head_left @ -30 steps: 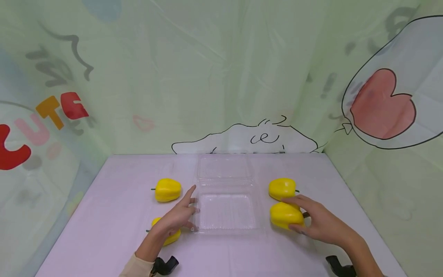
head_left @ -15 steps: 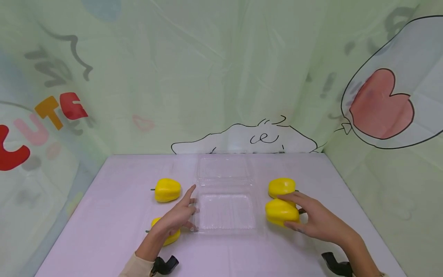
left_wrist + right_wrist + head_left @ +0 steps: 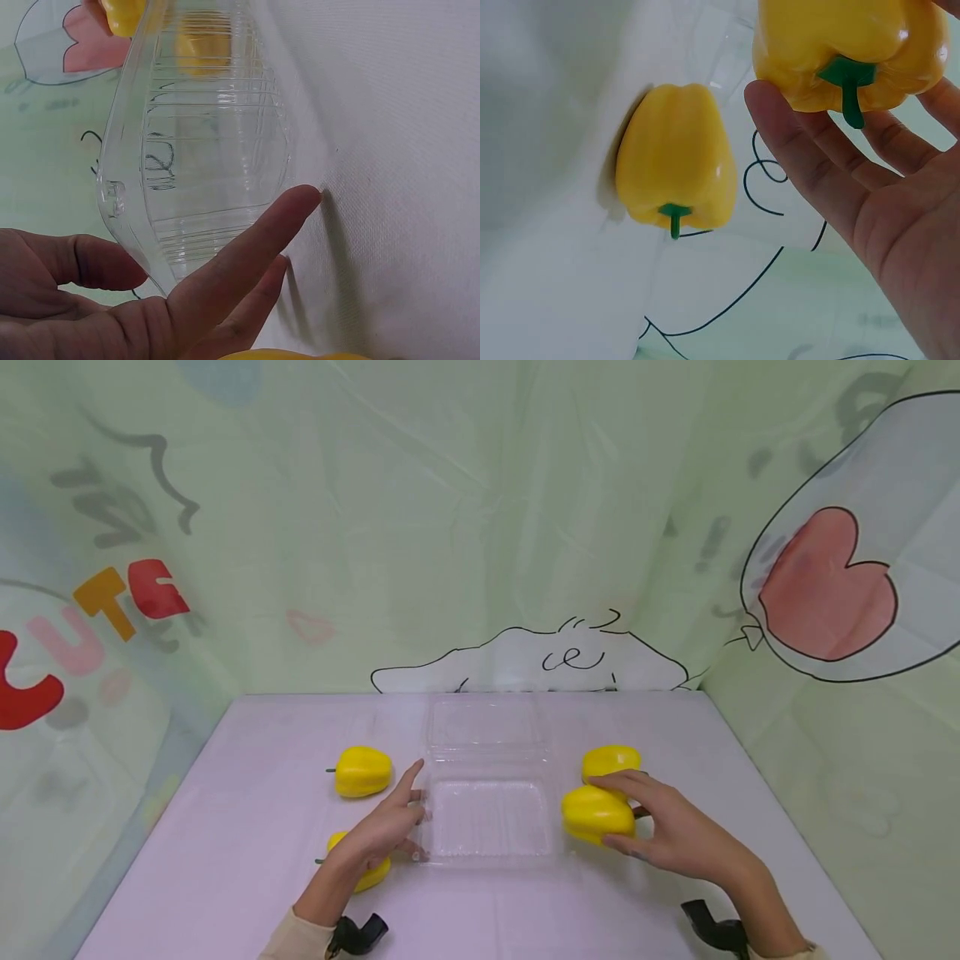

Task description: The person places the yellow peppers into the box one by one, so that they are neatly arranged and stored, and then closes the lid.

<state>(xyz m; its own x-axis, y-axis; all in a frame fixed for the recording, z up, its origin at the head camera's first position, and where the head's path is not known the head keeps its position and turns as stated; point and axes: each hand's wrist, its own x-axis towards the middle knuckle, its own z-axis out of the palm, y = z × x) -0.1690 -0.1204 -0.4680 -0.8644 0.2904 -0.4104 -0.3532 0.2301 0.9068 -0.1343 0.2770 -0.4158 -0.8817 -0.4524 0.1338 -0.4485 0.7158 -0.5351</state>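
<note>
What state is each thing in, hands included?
Plastic box: open, lid folded back
Held pepper: lifted
Far right pepper: lying on its side
Far left pepper: lying on its side
Near left pepper: lying, partly hidden
Right hand: holding a pepper
Left hand: touching box

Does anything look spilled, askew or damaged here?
Nothing stands out: the clear plastic clamshell container lies open with no visible crack, and the yellow bell peppers look whole, though the left arm partly hides one.

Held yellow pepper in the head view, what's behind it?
A second yellow pepper lies behind it on the table. The held pepper and right grip cover its lower near side, so that can't be seen.
</note>
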